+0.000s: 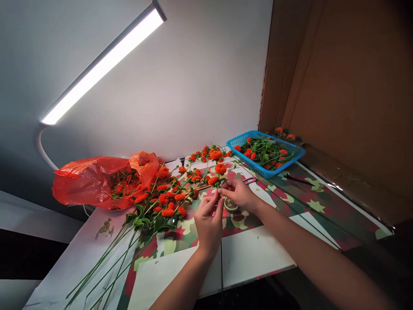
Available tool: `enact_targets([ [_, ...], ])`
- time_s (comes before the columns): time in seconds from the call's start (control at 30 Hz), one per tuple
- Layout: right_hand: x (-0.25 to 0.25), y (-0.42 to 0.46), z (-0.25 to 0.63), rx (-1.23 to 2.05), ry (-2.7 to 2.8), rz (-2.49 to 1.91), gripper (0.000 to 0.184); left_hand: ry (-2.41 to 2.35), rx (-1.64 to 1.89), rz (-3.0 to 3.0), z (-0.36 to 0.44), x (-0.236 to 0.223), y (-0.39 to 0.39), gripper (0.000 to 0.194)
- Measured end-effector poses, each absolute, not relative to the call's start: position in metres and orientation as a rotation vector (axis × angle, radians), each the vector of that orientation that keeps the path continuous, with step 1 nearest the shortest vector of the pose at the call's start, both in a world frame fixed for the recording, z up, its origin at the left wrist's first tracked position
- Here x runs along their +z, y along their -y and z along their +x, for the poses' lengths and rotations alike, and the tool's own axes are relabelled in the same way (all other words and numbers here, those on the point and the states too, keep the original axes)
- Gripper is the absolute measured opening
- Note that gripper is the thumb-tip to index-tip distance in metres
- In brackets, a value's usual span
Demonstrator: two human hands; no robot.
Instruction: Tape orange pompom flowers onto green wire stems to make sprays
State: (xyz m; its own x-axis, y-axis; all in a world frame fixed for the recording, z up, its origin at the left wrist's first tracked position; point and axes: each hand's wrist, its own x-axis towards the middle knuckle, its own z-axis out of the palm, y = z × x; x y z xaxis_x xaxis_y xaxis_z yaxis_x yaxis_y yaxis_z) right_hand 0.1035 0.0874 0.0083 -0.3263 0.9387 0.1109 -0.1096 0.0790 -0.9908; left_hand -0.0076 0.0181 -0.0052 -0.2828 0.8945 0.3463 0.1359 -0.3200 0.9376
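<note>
My left hand (209,217) and my right hand (238,193) meet over the middle of the table, fingertips pinched close together. Between them stands a fuzzy orange flower stem, with a round orange bloom (220,168) at its top and another bloom (213,180) just below. The fingers cover the part of the stem that they grip. Beside my right hand's fingertips, a roll of tape (231,205) lies on the table. To the left rests a bunch of long-stemmed orange flowers (167,198), with green leaves and stems trailing toward the front edge.
An orange plastic bag (87,181) with small blooms inside lies at the left. At the back right, a blue basket (269,173) holds leaves and blooms. Pink-handled scissors or a cutter (250,180) lie behind my right hand. A lit lamp (105,64) hangs above the left side.
</note>
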Motion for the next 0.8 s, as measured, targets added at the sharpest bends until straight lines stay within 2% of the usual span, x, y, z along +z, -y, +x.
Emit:
enact_targets([
  [0.1, 0.0108, -0.0857, 0.1019, 1.415, 1.410, -0.878, 0.028, -1.339, 1.673, 1.333, -0.0075, -0.0052, -0.0187, 0.024],
  [0.27, 0.0122, -0.0857, 0.1011, 1.413, 1.377, -0.880, 0.031, -1.303, 1.627, 0.957, -0.0070, -0.0010, -0.0227, 0.033],
  [0.37, 0.0120, -0.0862, 0.1015, 1.418, 1.368, -0.883, 0.032, -1.267, 1.601, 0.833, -0.0072, 0.0009, -0.0243, 0.031],
  [0.8, 0.0084, -0.0873, 0.1014, 1.429, 1.400, -0.900, 0.029, -1.243, 1.555, 0.776, -0.0127, -0.0079, -0.0258, 0.032],
])
